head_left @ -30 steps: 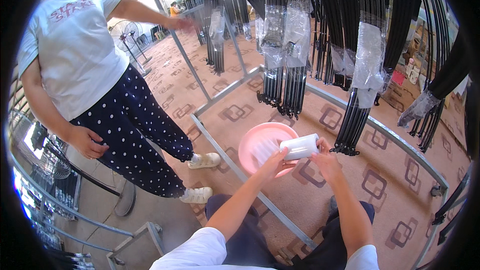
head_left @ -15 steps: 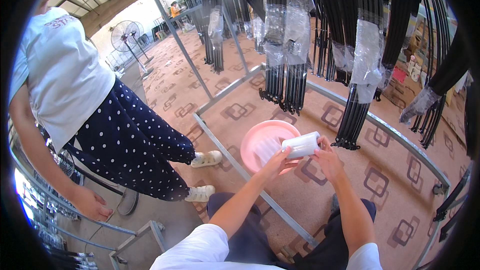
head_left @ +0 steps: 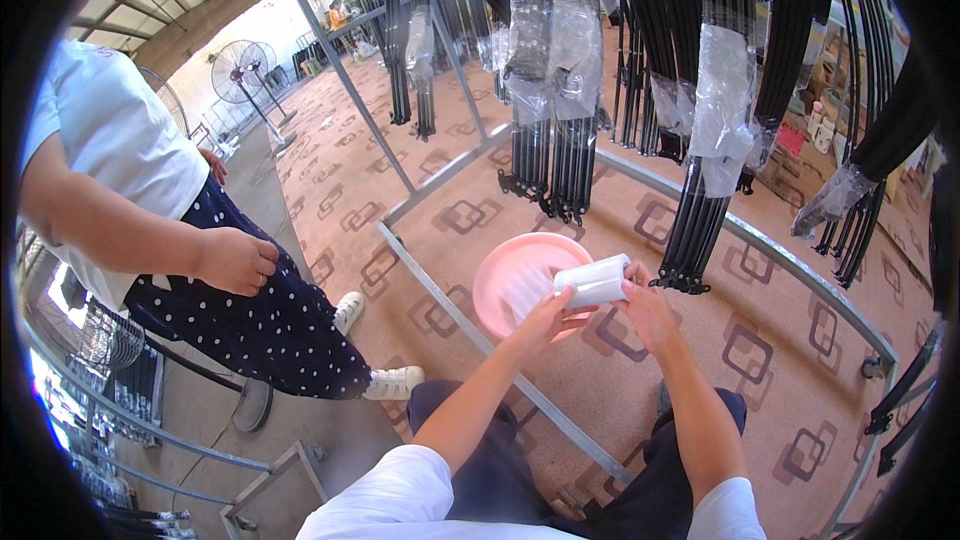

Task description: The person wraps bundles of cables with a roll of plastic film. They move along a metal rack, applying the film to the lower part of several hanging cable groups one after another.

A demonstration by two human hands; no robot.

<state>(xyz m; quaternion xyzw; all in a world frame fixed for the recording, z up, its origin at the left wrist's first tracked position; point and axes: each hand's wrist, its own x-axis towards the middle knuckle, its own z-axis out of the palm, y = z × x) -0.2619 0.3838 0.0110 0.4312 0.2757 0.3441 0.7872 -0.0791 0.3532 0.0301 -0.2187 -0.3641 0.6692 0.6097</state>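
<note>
Between my two hands is a whitish, semi-clear plastic roll (head_left: 592,282), held level above the right side of a pink basin (head_left: 492,275). My left hand (head_left: 546,318) grips its left end, thumb on top and fingers beneath. Closed around the right end is my right hand (head_left: 645,308). Translucent white plastic pieces (head_left: 525,292) lie in the basin, partly hidden by the roll and my left hand.
A grey metal frame (head_left: 465,305) surrounds the basin on the patterned carpet. Bundles of black cables (head_left: 548,155), partly wrapped in clear plastic, hang ahead and right. A person in polka-dot trousers (head_left: 262,315) stands at left. Fans (head_left: 240,70) stand farther back.
The roll has tilted slightly in my hands, which stay on it. The person at left has shifted left and raised a forearm across the waist. My view has shifted a little.
</note>
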